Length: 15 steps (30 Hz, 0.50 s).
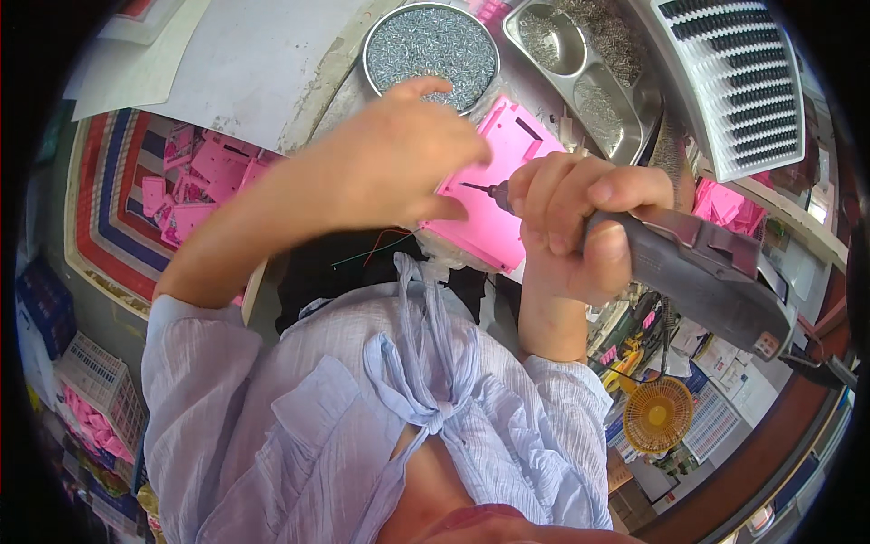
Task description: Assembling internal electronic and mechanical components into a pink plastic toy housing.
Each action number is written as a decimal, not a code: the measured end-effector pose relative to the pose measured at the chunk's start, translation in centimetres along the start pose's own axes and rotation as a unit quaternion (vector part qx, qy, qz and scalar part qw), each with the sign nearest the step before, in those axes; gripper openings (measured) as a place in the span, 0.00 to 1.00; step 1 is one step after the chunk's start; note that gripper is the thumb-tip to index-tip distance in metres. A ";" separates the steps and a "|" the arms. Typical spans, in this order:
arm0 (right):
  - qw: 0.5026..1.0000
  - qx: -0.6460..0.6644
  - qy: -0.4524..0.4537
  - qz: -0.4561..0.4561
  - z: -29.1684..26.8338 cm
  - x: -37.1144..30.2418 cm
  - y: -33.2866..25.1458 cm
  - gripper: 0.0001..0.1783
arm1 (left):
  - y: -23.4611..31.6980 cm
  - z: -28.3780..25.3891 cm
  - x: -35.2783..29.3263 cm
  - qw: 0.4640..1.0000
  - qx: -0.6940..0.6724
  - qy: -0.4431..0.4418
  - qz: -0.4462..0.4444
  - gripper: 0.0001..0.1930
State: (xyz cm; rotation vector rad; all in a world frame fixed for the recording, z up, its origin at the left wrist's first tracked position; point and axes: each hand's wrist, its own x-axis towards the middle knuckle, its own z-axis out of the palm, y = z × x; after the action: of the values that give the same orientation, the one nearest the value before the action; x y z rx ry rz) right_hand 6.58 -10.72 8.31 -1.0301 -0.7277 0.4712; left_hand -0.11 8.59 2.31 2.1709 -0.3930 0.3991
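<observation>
My right hand (580, 204) is wrapped round a dark grey electric screwdriver (698, 276). Its thin bit points left, over a pink plastic panel (494, 238) in front of me. My left hand (408, 150) hovers above the panel's left side, slightly blurred, with thumb and fingers apart. One of its fingers reaches to the near rim of a round metal bowl (433, 50) full of small silvery screws. The hand covers part of the panel, and I cannot make out any screw in its fingers.
Beyond the panel lies a compartmented steel tray (589, 77) of small metal parts. At the upper right stands a white rack (725, 91) with black rows. A striped-lined box (100, 218) of pink pieces sits left, a yellow fan (657, 414) lower right.
</observation>
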 end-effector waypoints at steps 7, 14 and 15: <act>0.998 -0.038 -0.013 0.039 0.1 -0.9 1.6 0.14 | -7.3 -1.0 0.7 0.939 0.338 0.035 -0.039 0.12; 0.971 -0.223 -0.085 0.012 -0.4 -1.8 4.2 0.13 | -7.2 -0.6 1.1 0.951 0.277 0.070 -0.115 0.09; 0.966 -0.237 -0.103 0.004 -0.5 -1.9 4.4 0.13 | -6.9 -0.7 1.1 0.956 0.258 0.061 -0.126 0.09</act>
State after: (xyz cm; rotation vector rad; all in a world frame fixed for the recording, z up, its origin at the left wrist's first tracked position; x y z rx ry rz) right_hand 5.58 -10.24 3.59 -1.4443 -1.0540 0.4252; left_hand 3.66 12.99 -1.71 2.6426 0.0748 0.5312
